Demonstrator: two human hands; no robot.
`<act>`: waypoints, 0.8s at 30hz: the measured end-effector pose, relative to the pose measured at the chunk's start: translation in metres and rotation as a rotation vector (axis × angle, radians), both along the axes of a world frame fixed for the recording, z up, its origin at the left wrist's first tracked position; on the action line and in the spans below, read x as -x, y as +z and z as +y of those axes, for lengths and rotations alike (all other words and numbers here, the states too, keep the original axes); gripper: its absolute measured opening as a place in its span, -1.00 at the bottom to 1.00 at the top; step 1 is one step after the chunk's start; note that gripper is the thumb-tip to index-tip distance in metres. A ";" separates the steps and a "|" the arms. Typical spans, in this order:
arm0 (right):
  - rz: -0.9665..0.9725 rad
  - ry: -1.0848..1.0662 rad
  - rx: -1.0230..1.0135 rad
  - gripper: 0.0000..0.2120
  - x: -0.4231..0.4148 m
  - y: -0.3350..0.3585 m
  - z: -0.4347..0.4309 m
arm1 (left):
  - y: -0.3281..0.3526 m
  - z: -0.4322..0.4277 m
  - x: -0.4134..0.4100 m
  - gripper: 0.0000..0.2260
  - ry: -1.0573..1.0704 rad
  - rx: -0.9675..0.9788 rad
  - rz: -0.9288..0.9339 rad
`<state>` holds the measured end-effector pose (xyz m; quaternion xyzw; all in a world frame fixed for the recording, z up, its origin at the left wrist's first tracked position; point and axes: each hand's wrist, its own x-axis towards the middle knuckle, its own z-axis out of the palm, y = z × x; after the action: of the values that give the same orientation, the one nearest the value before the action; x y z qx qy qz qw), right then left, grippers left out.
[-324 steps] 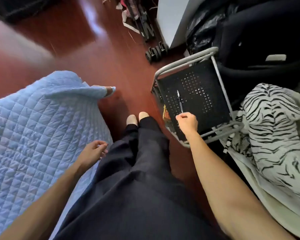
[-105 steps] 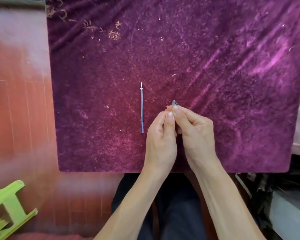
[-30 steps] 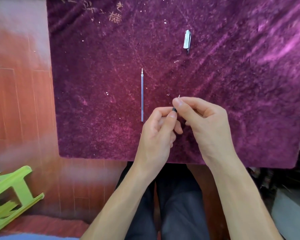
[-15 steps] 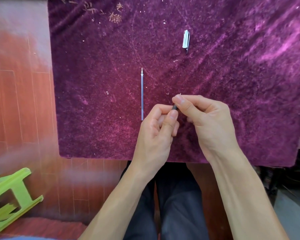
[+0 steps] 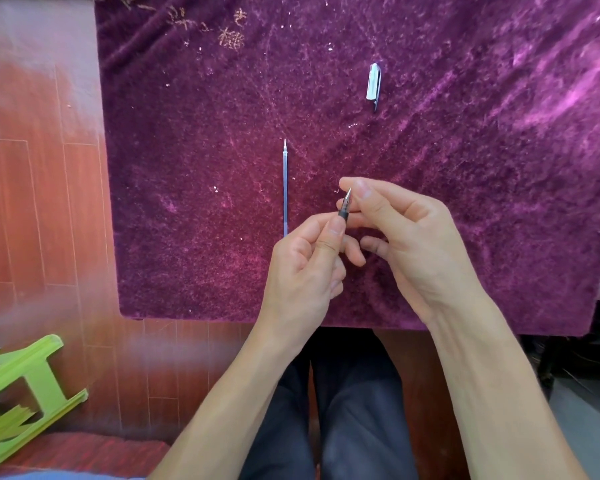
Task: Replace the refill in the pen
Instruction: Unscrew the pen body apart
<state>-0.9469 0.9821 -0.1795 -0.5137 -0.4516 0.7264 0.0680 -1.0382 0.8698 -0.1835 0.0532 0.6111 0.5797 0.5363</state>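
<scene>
One refill (image 5: 285,188), one pen cap (image 5: 373,83), one pen (image 5: 345,206), two hands, one green stool (image 5: 21,386), one purple-covered tabletop (image 5: 187,168).

The cloth (image 5: 465,168) on the table was deep purple velvet with paler pink streaks at the far right. The refill (image 5: 285,188) was pale blue-clear, the cap (image 5: 373,82) white, and the pen tip (image 5: 345,206) dark grey. The floor (image 5: 42,202) was reddish-brown planks, the stool (image 5: 21,386) lime green, and the trousers (image 5: 354,427) dark navy.
</scene>
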 end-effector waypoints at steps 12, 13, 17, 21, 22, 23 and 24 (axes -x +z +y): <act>0.014 0.045 -0.017 -0.84 -0.003 -0.003 0.010 | -0.002 0.003 -0.001 -0.73 -0.009 -0.009 -0.020; 0.017 0.038 -0.018 -0.84 -0.003 -0.004 0.011 | -0.002 0.003 -0.001 -0.72 -0.009 -0.007 -0.024; 0.015 0.071 -0.044 -0.85 -0.004 -0.005 0.015 | -0.003 0.005 -0.001 -0.75 -0.030 -0.009 -0.026; 0.021 0.114 -0.047 -0.89 -0.006 -0.007 0.017 | -0.003 0.006 -0.001 -0.74 -0.046 -0.019 -0.044; 0.019 0.119 -0.044 -0.86 -0.007 -0.007 0.017 | -0.003 0.007 -0.001 -0.74 -0.046 -0.020 -0.051; 0.019 0.116 -0.036 -0.83 -0.006 -0.007 0.017 | -0.003 0.007 -0.001 -0.72 -0.041 -0.021 -0.059; 0.021 0.108 -0.027 -0.80 -0.005 -0.006 0.017 | -0.003 0.007 0.000 -0.71 -0.037 -0.023 -0.066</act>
<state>-0.9414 0.9992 -0.1854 -0.4801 -0.4874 0.7282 0.0403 -1.0378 0.8765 -0.1863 0.0515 0.5854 0.5783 0.5659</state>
